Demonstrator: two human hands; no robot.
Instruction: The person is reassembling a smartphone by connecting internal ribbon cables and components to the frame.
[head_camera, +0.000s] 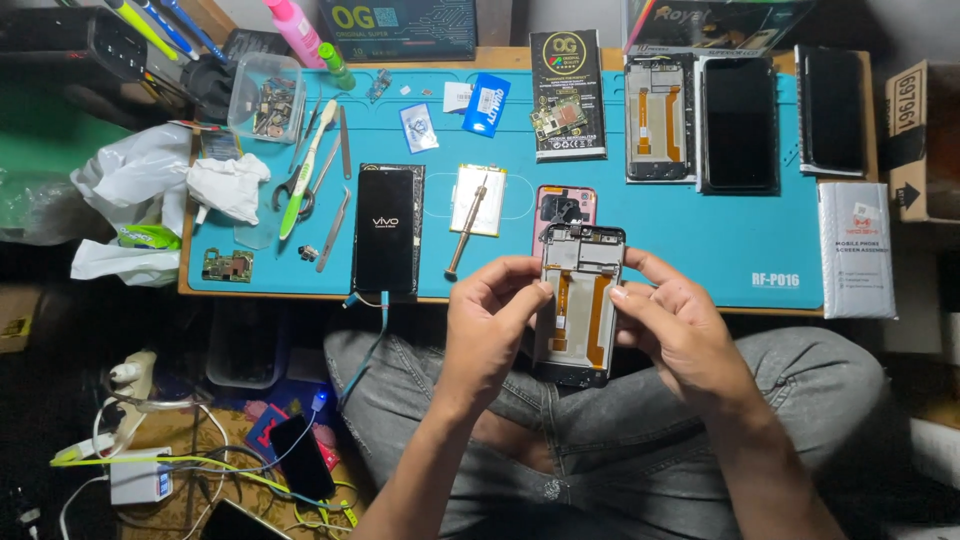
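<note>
- Two hands hold one opened phone frame (580, 305) upright above your lap, just near of the blue work mat (700, 250).
- Your left hand (490, 315) pinches the frame's left edge, fingers closed on it.
- Your right hand (675, 330) clamps the right edge, thumb near the orange ribbon cable (597, 320).
- Judged by its look, the frame is light, thin and rigid, with fragile cables; the bare side rails seem the safest hold.
- On the mat, a black phone (385, 232) lies far left, a screwdriver (466, 228) beside it.
</note>
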